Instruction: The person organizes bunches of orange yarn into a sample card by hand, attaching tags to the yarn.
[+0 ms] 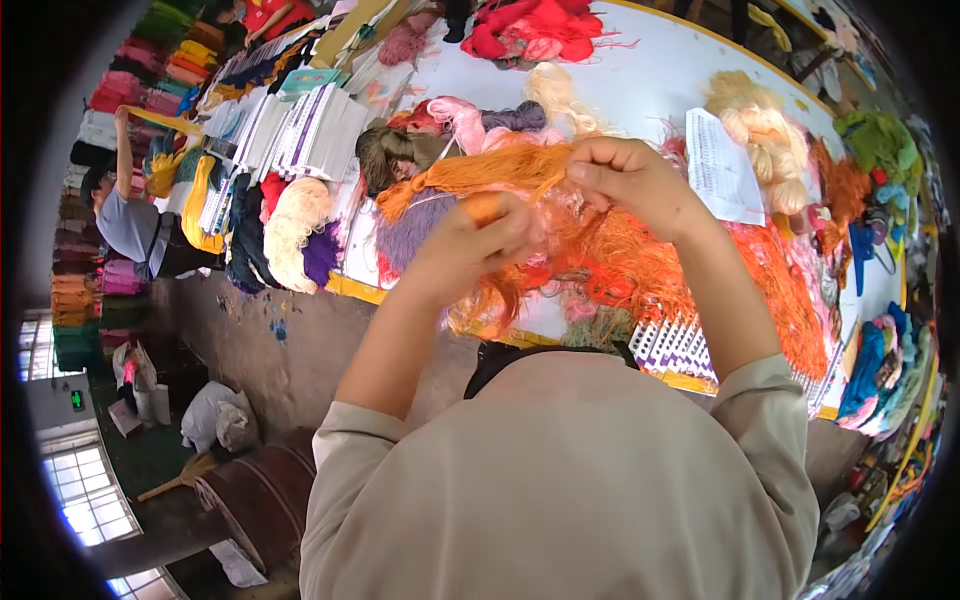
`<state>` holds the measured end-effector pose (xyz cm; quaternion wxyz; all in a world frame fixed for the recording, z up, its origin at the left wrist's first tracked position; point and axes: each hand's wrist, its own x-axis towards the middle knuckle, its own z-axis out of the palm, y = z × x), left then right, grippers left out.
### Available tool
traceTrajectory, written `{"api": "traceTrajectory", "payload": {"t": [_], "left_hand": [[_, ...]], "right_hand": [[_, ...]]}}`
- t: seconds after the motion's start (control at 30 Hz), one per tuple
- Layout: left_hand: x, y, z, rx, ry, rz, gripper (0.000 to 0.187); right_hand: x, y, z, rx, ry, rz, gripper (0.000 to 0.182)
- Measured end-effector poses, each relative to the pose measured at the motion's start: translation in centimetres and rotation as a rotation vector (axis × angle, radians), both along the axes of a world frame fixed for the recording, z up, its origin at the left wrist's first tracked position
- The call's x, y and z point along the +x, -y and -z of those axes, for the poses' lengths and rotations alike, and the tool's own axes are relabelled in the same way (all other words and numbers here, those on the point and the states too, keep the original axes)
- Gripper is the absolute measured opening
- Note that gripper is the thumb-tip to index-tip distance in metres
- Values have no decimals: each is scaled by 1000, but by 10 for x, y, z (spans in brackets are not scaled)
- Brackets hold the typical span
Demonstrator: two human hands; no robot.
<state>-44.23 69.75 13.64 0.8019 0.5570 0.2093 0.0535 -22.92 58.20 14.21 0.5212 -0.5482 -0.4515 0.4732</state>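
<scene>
My right hand [625,180] pinches one end of an orange yarn skein [485,170], thumb against fingers. The skein stretches leftward above the heaped yarn, with a knotted part at its left. Just below it is my left hand [475,240], smeared by motion, with blurred orange at its fingers; its grip is unclear. Beneath both hands lies a tangle of red-orange yarn [640,265]. A purple-grey bundle [408,232] sits beside my left hand, and an olive-brown bundle [385,155] lies behind it.
Stacked white cards [318,130] and hanging skeins are at the left. A printed sheet [718,165] and cream yarn [770,145] lie at the right, red yarn [540,28] at the back. A co-worker [130,225] with a raised arm stands far left; another person [275,15] is behind.
</scene>
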Motion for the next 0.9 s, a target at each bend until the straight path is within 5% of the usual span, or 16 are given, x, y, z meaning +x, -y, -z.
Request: {"api": "traceTrajectory", "payload": {"t": [0.17, 0.4, 0.5, 0.63, 0.77, 0.9], "left_hand": [[-42, -42, -26, -154, 294, -151, 13], [-94, -102, -124, 266, 292, -561, 19], [-116, -120, -163, 552, 216, -712, 19], [-156, -148, -203, 354, 224, -630, 16], [-192, -181, -226, 237, 258, -494, 17], [-253, -238, -250, 158, 265, -470, 21]], "right_hand": [[38, 25, 25, -47, -115, 123, 19], [86, 63, 94, -173, 273, 17, 18], [96, 85, 120, -244, 116, 149, 19], [97, 97, 159, -170, -333, 380, 19], [96, 92, 168, -102, -451, 209, 21], [92, 75, 195, -162, -500, 443, 24]]}}
